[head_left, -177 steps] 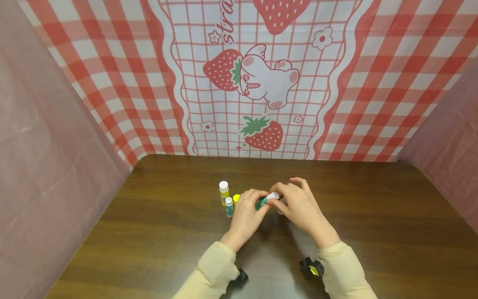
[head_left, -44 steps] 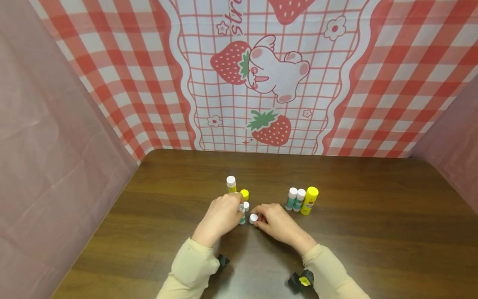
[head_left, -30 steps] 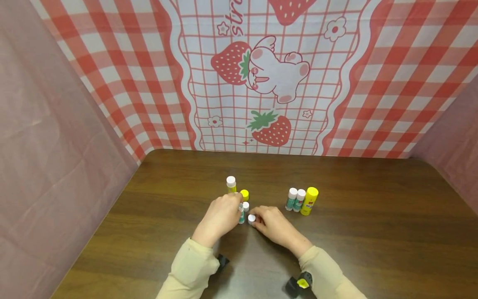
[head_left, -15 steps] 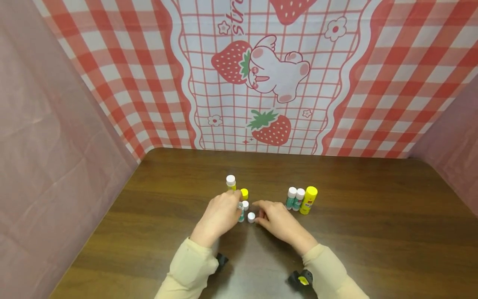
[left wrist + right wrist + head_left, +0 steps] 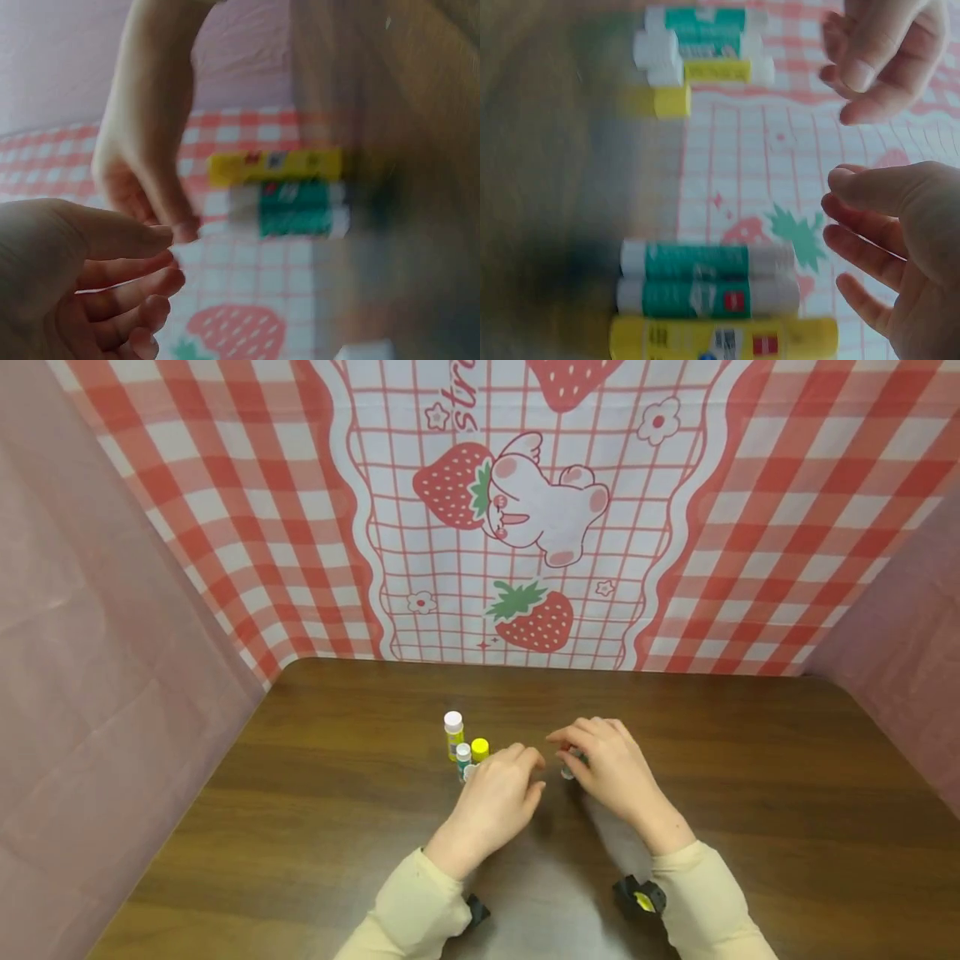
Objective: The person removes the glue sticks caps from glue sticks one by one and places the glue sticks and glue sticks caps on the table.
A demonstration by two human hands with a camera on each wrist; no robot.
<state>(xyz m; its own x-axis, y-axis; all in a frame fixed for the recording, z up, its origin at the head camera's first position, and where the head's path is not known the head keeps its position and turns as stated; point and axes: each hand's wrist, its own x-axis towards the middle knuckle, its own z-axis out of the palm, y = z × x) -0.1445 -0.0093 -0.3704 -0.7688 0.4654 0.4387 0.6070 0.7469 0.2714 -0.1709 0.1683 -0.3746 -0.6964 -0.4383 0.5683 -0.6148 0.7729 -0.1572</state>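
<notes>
The yellow glue stick (image 5: pixel 724 339) stands upright at the end of a short row, right beside two green glue sticks (image 5: pixel 697 298), and here's the right hand (image 5: pixel 611 768) in front, hiding most of that row from the head view. Nothing in its grasp: fingers softly bent, thumb well apart from the fingertips. Across from it, the left hand (image 5: pixel 491 793) is just as bare, thumb and forefinger tips near each other, no stick between them.

And over on the left, a second cluster on the table (image 5: pixel 337 827): a white-capped yellow stick (image 5: pixel 454 741), a small green stick (image 5: pixel 464 763), a yellow cap (image 5: pixel 480 749) and a white cap (image 5: pixel 655 49), that last one largely behind the left hand in the head view.

So how do these handle? Light, I'd judge, with stiff plastic barrels, smooth enough to twist in dry fingers but hardly fragile. Tall and narrow, mind, so a knock near the top could tip one into its neighbour. Best hold looks like thumb and forefinger round mid-barrel, below the cap, as a pinch on the cap alone might pull it off. The loose caps want a fingertip pinch at their sides.
</notes>
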